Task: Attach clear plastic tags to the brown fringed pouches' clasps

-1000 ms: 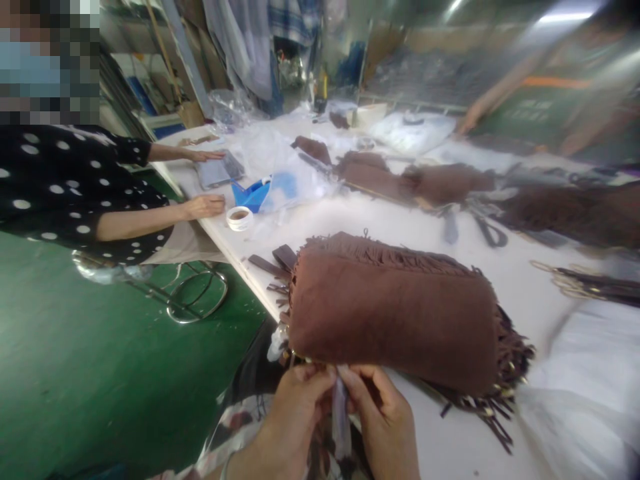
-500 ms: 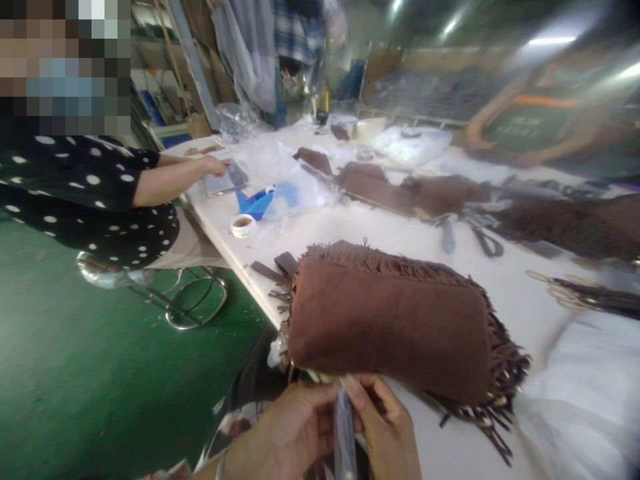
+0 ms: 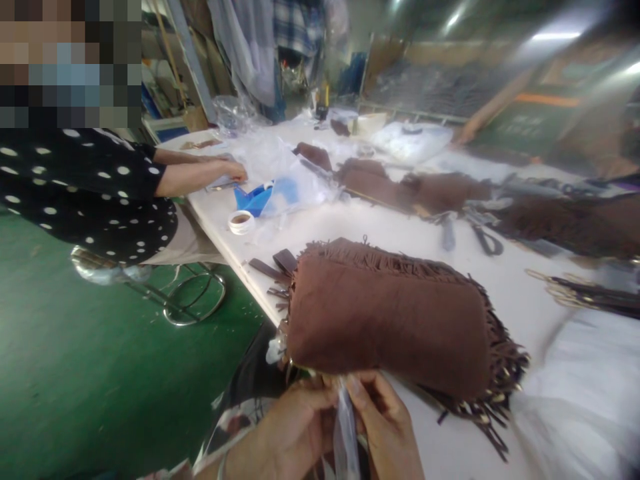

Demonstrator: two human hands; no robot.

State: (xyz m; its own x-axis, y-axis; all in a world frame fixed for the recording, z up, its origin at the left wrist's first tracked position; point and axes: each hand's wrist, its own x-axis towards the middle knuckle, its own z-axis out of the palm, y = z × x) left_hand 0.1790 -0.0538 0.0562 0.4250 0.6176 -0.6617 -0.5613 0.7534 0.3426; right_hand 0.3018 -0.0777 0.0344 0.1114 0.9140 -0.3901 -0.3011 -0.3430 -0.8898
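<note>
Directly in front of me a brown suede-like bag (image 3: 390, 320) with fringe along its edges lies on the white table (image 3: 320, 230). At its near edge, my left hand (image 3: 295, 420) and my right hand (image 3: 383, 413) meet, fingers closed. Between them hangs a narrow strip of clear plastic wrap (image 3: 345, 433), pinched by the thumbs and fingers of both. Whatever is under the plastic, close to the bag's lower edge, is hidden by my fingers. Brown straps (image 3: 273, 267) stick out from the bag's left end.
A roll of tape (image 3: 241, 223) and a blue tape dispenser (image 3: 255, 199) lie at the table's left edge. More brown fringed pieces (image 3: 415, 190) stretch across the back. White plastic (image 3: 585, 387) covers the right. A co-worker in polka dots (image 3: 85, 193) works at left; another person (image 3: 525, 127) is across.
My hands stay almost in place, the plastic strip between them shifting slightly. At left, the co-worker's hand has moved right over the table. The person across has shifted their arms.
</note>
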